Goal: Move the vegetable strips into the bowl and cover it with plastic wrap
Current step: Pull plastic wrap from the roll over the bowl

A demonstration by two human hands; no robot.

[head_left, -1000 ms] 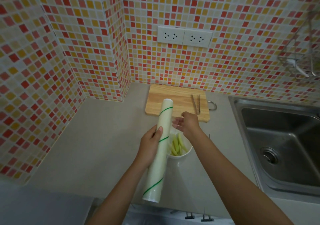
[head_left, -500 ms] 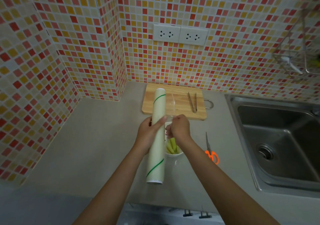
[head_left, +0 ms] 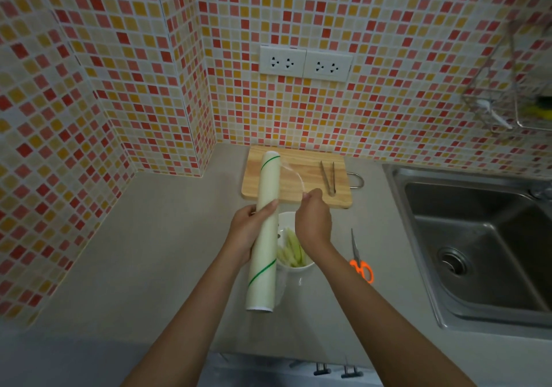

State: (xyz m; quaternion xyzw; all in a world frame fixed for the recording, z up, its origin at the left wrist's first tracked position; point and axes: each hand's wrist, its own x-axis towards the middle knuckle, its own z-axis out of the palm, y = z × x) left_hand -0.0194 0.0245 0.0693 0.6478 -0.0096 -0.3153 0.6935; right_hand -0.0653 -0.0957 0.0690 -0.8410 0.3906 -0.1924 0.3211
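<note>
The strips are bowled (uncovered); the roll is gripped by the left hand, film pinched by the right hand

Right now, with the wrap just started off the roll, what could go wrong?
The thin clear film pinched by the right hand is curling and may cling to itself. The long white roll with green stripes, gripped mid-length by the left hand, hangs over the white bowl of green strips and could knock it.

The plastic wrap roll and right hand hide much of the bowl, and the wire rack runs off the right edge.
</note>
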